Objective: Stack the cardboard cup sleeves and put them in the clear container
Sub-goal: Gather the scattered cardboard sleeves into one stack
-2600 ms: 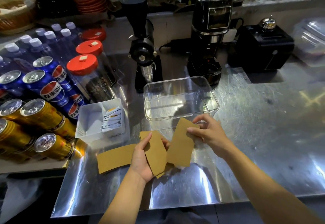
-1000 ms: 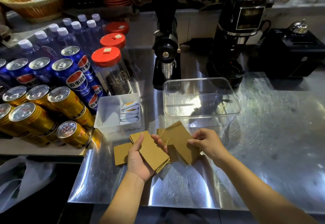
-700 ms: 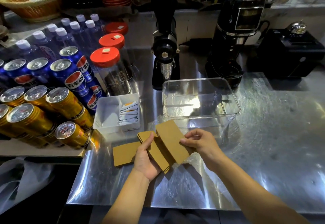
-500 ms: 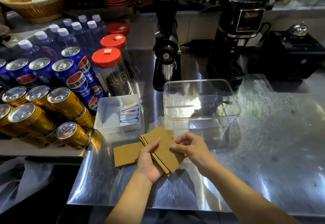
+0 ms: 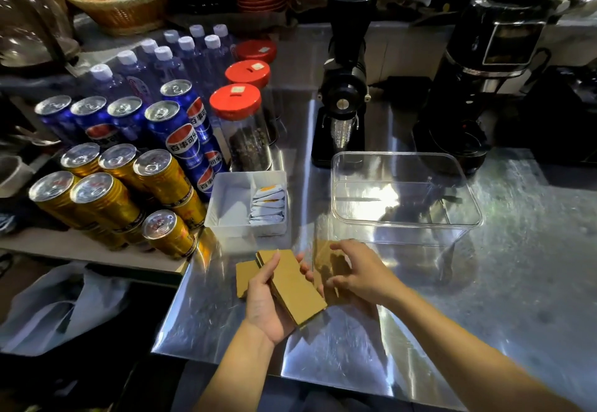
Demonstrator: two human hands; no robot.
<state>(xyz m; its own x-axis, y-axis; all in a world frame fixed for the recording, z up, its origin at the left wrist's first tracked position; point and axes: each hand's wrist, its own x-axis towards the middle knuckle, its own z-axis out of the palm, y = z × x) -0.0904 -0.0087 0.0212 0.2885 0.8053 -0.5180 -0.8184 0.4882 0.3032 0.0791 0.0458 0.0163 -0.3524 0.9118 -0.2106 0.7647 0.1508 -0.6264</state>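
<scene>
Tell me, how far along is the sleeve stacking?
Partly done. The left hand holds a stack of sleeves. The right hand hovers beside it, apparently empty. One loose sleeve lies on the counter behind the stack. The clear container holds no sleeves, so filling it is left.

The left hand (image 5: 268, 301) grips a stack of cardboard sleeves (image 5: 295, 285) over the steel tabletop (image 5: 517, 282). The right hand (image 5: 358, 274), fingers spread, hovers just beside it above a blurred sleeve (image 5: 326, 258). Another sleeve (image 5: 244, 277) lies flat under the stack. The clear container (image 5: 403, 198) stands beyond, near a white tray (image 5: 226, 201).
</scene>
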